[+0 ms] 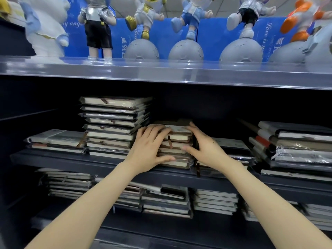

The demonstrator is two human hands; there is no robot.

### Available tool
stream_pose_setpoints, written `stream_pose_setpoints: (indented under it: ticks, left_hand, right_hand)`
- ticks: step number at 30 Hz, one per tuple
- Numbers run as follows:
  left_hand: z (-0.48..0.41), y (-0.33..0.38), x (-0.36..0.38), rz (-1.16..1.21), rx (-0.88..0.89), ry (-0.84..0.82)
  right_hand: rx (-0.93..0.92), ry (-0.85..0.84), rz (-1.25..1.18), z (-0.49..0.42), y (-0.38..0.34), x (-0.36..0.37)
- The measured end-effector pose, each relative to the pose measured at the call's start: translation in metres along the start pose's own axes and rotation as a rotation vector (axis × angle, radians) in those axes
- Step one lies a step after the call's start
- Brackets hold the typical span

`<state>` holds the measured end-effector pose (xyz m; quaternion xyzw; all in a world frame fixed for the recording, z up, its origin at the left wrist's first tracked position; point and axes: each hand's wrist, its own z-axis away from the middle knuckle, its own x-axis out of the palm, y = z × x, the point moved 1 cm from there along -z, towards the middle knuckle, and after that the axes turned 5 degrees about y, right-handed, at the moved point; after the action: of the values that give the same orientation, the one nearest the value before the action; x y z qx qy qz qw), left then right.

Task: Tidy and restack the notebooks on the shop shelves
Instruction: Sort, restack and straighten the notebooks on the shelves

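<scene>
Facing you, the glossy top shelf (161, 72) bore a row of figurines (187, 18). The dark middle shelf (71, 161) carried a low pile (55, 141) of notebooks at left, a tall stack (111, 126) beside it, a short stack (177, 151) at centre and a ragged heap (296, 146) at right; the lower shelf (125, 230) held more stacks (166, 203)

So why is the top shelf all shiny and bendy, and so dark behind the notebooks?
Head view: light glares off the glossy upper shelf edge; the wide-angle lens bows its straight line; little light reaches behind the middle notebook stack, so the back goes black; the figurines look slightly soft.
</scene>
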<state>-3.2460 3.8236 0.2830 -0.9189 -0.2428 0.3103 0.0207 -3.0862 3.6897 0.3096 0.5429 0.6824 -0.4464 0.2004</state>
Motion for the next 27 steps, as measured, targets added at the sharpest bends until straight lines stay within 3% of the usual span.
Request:
stream_pose_setpoints:
  ticks: [4,10,17,27]
  left_hand:
    - [0.015,-0.002,-0.003,0.007,-0.074,-0.038]
    - [0.022,-0.002,-0.006,0.044,-0.142,-0.004]
    - [0.02,0.01,-0.011,0.051,-0.259,0.016]
    - [0.024,0.005,-0.014,0.634,-0.649,-0.065]
  right_hand:
    - [0.088,-0.065,0.156,-0.005,0.007,-0.007]
    - [0.16,-0.252,-0.138,-0.022,0.011,-0.01]
    - [0.085,-0.105,-0.006,-0.019,0.008,0.001]
    - [0.079,-0.052,0.011,-0.016,0.001,0.003]
